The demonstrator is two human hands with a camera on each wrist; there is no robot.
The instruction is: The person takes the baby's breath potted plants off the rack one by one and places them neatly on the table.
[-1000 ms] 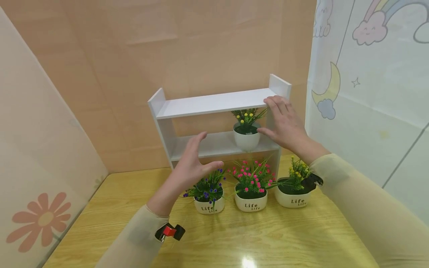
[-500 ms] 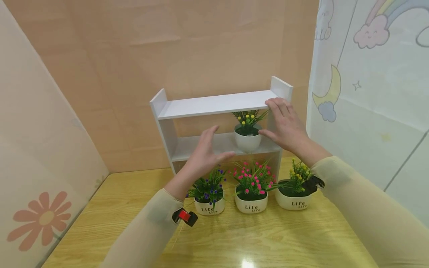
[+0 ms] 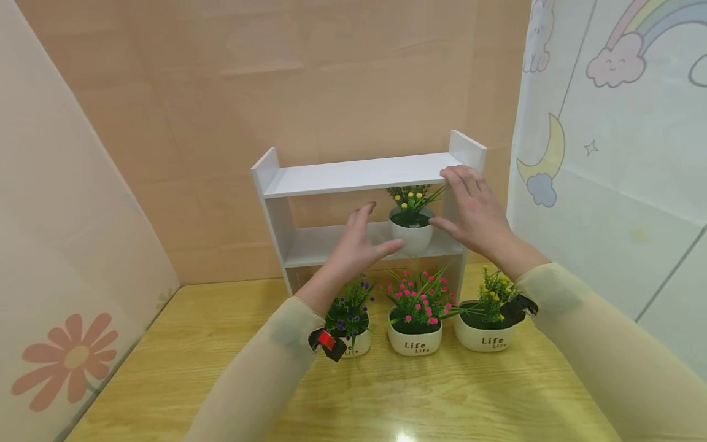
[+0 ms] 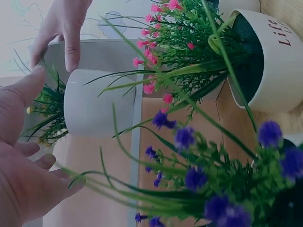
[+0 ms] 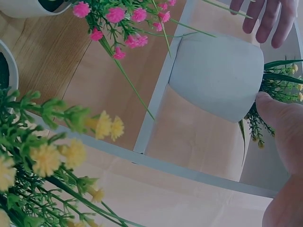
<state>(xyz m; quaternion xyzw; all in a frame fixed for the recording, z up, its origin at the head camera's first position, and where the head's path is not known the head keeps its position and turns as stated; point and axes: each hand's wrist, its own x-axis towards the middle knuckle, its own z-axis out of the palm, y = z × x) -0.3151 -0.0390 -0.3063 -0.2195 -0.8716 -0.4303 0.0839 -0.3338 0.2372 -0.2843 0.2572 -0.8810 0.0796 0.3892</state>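
Note:
A white pot [image 3: 411, 238] with yellow flowers stands on the middle board of a white shelf [image 3: 353, 176], toward its right end. My left hand [image 3: 358, 245] hangs in front of the pot's left side, thumb and fingers spread apart; a small gap shows between them and the pot. My right hand [image 3: 477, 212] is at the pot's right, its fingertips by the front edge of the top board. In the right wrist view, the thumb [image 5: 279, 116] lies at the rim of the white pot [image 5: 218, 75]; whether it presses there I cannot tell.
On the wooden table [image 3: 420, 399], before the shelf, stand three cream "Life" pots: purple flowers [image 3: 350, 316] behind my left wrist, pink flowers [image 3: 417, 301] in the middle, yellow flowers [image 3: 497, 285] at right. Printed cloth walls [image 3: 624, 202] flank the table.
My left hand has moved right and upward, closer to the white pot on the shelf. The right hand has kept its place by the pot's right side. The pots have not moved.

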